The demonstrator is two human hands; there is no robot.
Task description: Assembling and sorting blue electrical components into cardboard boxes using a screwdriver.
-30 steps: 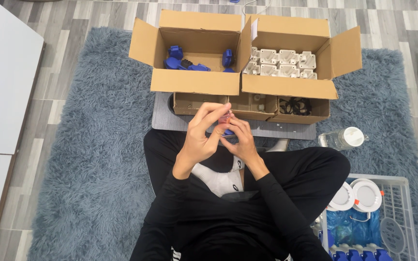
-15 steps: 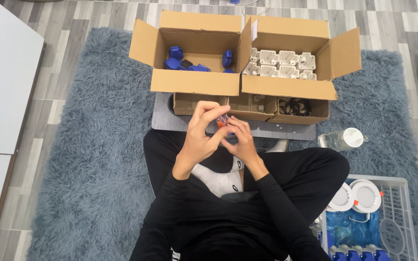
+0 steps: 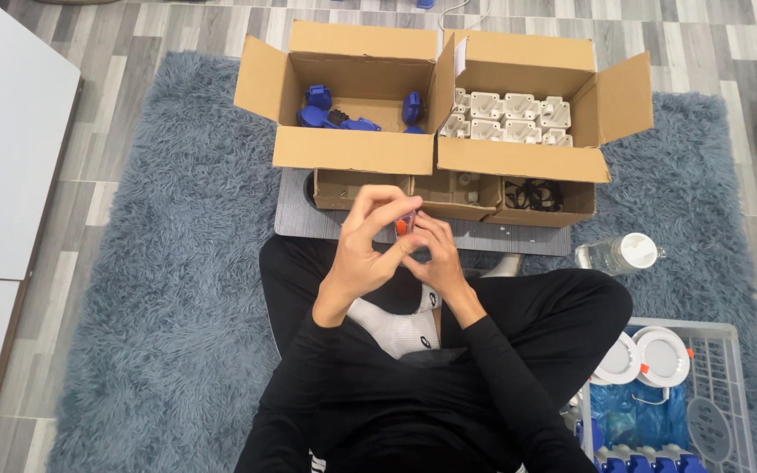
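I sit cross-legged on a shaggy blue-grey rug (image 3: 159, 298). My left hand (image 3: 368, 245) and my right hand (image 3: 435, 258) meet in front of me, fingertips pinched together on a small orange part (image 3: 402, 226). Most of that part is hidden by my fingers. Just beyond my hands lies a low cardboard tray (image 3: 449, 194) with compartments, one holding black cables (image 3: 532, 194). Behind it stand two open cardboard boxes: the left box (image 3: 352, 149) holds blue plastic parts (image 3: 319, 107), the right box (image 3: 519, 158) holds white plastic parts (image 3: 510, 116).
A clear plastic bottle (image 3: 617, 254) with a white cap lies by my right knee. A white wire basket (image 3: 729, 385) at the lower right holds round white light fittings (image 3: 663, 356) and blue items. A white table top (image 3: 2, 131) fills the left edge.
My hands stay together in the same spot. The fingers have shifted slightly around the small part, and its orange side now shows between them.
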